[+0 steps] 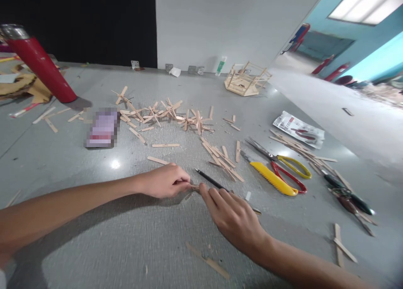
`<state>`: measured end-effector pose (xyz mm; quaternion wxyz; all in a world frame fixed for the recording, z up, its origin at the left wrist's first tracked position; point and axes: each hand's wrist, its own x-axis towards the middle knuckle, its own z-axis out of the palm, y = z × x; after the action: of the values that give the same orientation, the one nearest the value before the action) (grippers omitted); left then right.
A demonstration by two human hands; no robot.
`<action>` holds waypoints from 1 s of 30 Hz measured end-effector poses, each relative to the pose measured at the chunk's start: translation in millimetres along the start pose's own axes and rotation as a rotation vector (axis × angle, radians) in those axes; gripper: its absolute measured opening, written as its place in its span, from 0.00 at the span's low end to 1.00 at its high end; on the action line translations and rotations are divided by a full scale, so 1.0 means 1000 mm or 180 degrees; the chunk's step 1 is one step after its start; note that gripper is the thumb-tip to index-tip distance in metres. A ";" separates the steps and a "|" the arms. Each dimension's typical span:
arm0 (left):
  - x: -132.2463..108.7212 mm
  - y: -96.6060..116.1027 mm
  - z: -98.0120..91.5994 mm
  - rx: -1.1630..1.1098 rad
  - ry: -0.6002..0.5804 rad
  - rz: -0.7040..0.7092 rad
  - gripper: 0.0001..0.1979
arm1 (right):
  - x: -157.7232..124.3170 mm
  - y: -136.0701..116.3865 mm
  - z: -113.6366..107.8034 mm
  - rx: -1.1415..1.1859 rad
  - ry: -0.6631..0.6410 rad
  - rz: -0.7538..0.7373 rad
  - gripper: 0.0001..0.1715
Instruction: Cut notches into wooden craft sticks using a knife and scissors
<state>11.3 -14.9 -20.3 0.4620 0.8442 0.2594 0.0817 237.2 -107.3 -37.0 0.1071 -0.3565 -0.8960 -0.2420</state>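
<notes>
My left hand is closed, pinching one end of a small wooden stick that lies on the grey floor. My right hand is closed round a black pen-like tool, whose tip points up and left, and it rests against the same stick. The two hands nearly touch over the stick. Much of the stick is hidden under the fingers.
Loose wooden sticks and glued stick pieces lie beyond the hands. A yellow cutter, scissors and pliers are to the right. A stick frame stands at the back, a red cylinder at far left.
</notes>
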 end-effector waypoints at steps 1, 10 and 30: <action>0.000 0.000 0.000 0.0007 0.0009 0.0007 0.21 | 0.001 0.000 0.000 -0.0031 -0.0005 -0.0008 0.18; 0.000 -0.003 0.001 0.0053 0.0053 0.0116 0.22 | 0.010 -0.003 -0.003 -0.0409 -0.0159 -0.0117 0.12; 0.000 0.002 0.001 0.0026 0.0061 0.0104 0.19 | 0.019 -0.012 -0.013 -0.0649 -0.0927 0.0156 0.16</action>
<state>12.8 -16.7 -19.4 0.4546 0.8494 0.2502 0.0963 215.6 -110.1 -23.5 -0.0547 -0.4185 -0.8639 -0.2747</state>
